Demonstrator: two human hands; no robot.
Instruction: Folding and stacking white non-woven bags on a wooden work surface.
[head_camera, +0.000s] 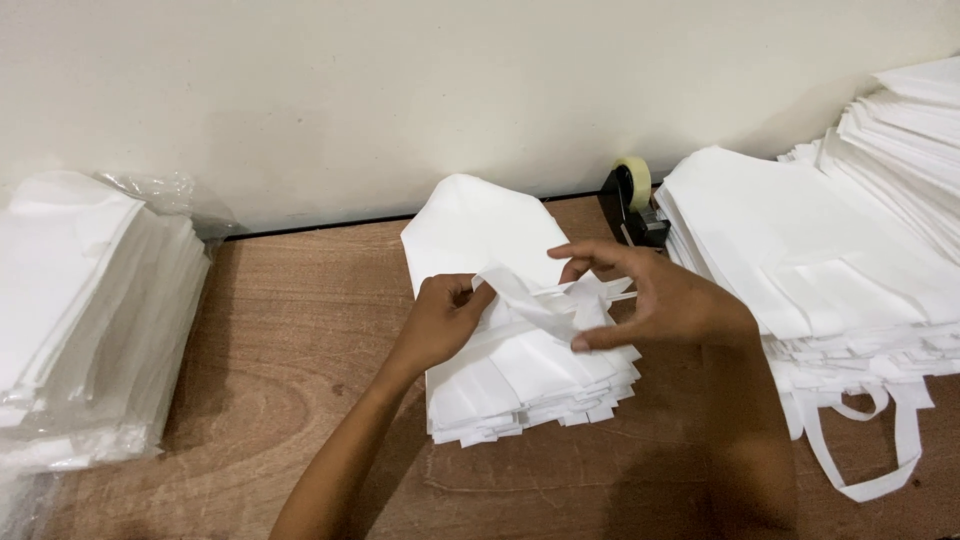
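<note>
Both hands, the left hand (440, 322) and right hand (655, 298), pinch one white strip (535, 305) lying left-to-right across one of three bag stacks (510, 370).

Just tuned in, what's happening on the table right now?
A person is working over a small stack of folded white bags in the middle of the wooden table. The left hand and right hand both pinch a white strip stretched across the top of that stack. A taller pile of white bags sits to the right, a plastic-wrapped bundle to the left, and a tape dispenser stands by the wall.
</note>
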